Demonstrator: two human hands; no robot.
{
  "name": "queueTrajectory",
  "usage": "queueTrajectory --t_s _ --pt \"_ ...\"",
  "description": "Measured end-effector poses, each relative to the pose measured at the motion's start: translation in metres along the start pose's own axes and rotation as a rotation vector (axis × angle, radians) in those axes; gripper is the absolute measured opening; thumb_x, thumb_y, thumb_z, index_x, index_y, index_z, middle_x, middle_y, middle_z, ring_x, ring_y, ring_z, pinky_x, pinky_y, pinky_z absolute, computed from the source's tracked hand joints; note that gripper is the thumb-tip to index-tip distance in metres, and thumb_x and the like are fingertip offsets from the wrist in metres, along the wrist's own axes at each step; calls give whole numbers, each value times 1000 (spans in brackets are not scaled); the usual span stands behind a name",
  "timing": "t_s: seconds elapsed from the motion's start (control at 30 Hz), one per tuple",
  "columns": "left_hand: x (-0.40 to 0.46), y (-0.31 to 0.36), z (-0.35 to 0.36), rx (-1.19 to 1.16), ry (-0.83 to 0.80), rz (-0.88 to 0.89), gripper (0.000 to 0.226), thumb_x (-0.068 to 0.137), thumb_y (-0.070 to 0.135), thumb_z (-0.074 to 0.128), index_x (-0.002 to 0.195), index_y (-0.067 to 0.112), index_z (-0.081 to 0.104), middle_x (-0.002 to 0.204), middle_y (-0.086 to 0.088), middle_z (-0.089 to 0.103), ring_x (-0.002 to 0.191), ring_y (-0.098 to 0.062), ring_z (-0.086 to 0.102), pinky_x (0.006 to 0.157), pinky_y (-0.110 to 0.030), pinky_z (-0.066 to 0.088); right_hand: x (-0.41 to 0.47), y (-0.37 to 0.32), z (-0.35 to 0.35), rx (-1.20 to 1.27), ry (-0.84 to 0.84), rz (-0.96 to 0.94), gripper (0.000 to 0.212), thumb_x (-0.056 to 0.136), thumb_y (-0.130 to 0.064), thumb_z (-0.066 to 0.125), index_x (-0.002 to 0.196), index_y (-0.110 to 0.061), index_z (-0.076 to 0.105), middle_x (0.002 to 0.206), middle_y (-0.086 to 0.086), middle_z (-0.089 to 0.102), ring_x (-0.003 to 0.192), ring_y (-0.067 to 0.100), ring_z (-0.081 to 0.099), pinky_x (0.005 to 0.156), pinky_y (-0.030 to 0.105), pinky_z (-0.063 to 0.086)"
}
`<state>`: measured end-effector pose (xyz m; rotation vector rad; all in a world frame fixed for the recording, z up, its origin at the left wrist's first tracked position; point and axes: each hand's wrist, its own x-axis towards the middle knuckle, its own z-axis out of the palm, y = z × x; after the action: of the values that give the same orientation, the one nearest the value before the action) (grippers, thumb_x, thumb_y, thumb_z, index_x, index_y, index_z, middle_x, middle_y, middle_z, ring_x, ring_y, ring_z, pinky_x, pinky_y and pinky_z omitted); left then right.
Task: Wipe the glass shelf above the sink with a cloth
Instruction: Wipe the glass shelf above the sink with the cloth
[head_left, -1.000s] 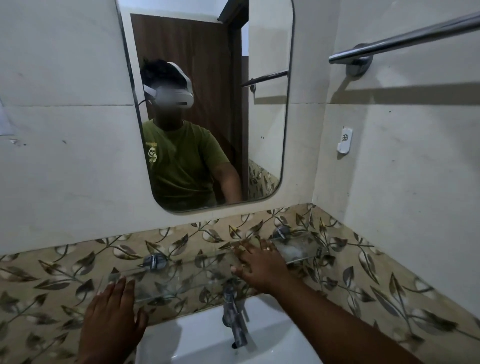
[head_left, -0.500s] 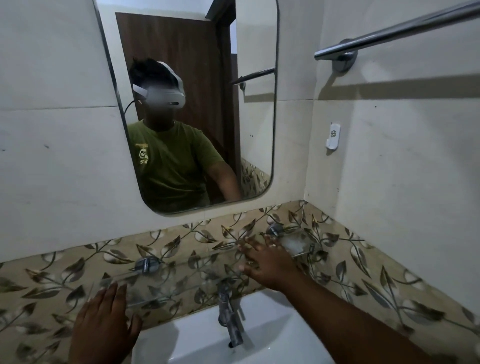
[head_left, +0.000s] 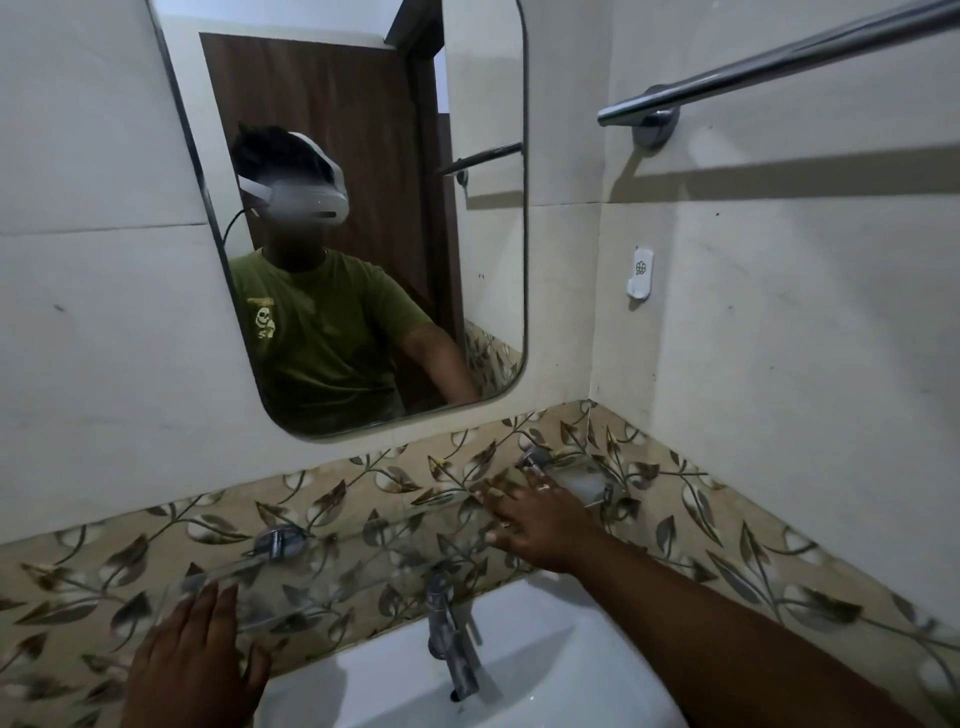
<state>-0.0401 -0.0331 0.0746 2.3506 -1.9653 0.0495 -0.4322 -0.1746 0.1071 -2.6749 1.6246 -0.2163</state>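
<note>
A clear glass shelf (head_left: 363, 561) runs along the leaf-patterned tile band above the sink, held by two round metal brackets (head_left: 278, 540). My right hand (head_left: 535, 519) lies flat on the shelf's right half, fingers spread, a ring on one finger. My left hand (head_left: 200, 660) rests palm down at the shelf's left front edge, fingers together and pointing up. No cloth shows in either hand or anywhere in view. A pale smear or soap patch (head_left: 584, 483) sits on the glass just right of my right hand.
A white sink (head_left: 545, 649) with a chrome tap (head_left: 449, 644) stands below the shelf. A mirror (head_left: 363, 208) hangs above, reflecting a person in a green shirt. A chrome towel rail (head_left: 779, 62) and a small white hook (head_left: 640, 273) are on the right wall.
The view has shifted slightly between frames. Both hands stay on the shelf in almost the same places; my right hand has edged a little toward the right bracket.
</note>
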Motion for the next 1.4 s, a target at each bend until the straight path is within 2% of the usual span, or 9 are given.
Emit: queueTrajectory --t_s 0.17,0.3,0.53,0.6,0.73,0.97,1.07,1.2,1.4 --pt "-2 3 -3 -8 9 5 84 61 51 40 115 -7 69 121 -31 67 106 -50 66 87 -65 47 -13 33 1 7 -15 37 90 81 -92 8 160 -49 15 170 -12 16 154 35 18 119 51 25" --pt "-4 8 -9 -19 37 16 82 62 49 39 111 -9 69 117 -34 67 101 -52 67 83 -66 47 2 17 0 20 0 186 110 70 -95 -8 160 -40 26 170 -6 19 153 36 19 120 53 23" --pt "-2 3 -3 -25 35 8 84 60 50 40 116 -7 68 120 -33 66 107 -52 65 89 -64 46 -15 27 -1 -2 10 81 113 69 -94 -12 162 -38 20 170 -3 18 153 34 21 121 48 21" --pt "-3 3 -2 -28 39 5 83 62 51 40 115 -7 68 119 -33 66 104 -52 65 88 -63 46 -15 31 -3 -6 4 152 121 65 -95 -16 163 -33 18 171 1 13 153 35 22 123 49 18" --pt "-1 5 0 -24 39 17 81 65 50 39 113 -8 68 120 -34 66 102 -51 66 87 -63 47 0 8 -10 32 -1 324 124 66 -94 -4 164 -21 16 171 10 7 153 40 17 123 52 9" --pt "-3 6 -3 -30 68 22 80 68 49 36 113 -8 68 121 -35 65 104 -53 64 89 -63 47 -4 17 -2 -79 -49 248 139 54 -100 -17 164 -18 7 171 13 2 157 32 5 125 52 0" --pt "-4 8 -4 -44 73 23 79 67 47 36 113 -9 68 120 -35 65 104 -53 64 88 -64 46 0 25 -5 -136 -64 307 140 56 -101 -17 164 -16 9 171 12 8 157 29 2 123 55 -8" --pt "-3 9 -2 -30 71 21 80 65 47 37 114 -8 68 120 -34 66 103 -53 65 85 -64 47 11 22 -6 -75 -42 406 128 69 -100 -2 164 -15 8 172 9 5 157 29 4 122 56 -5" --pt "-3 3 2 -11 38 15 78 69 46 38 119 -6 67 124 -33 64 107 -51 65 89 -64 45 -9 33 -16 -173 -90 241 120 72 -94 0 165 -17 7 171 10 4 157 28 2 122 55 -7"
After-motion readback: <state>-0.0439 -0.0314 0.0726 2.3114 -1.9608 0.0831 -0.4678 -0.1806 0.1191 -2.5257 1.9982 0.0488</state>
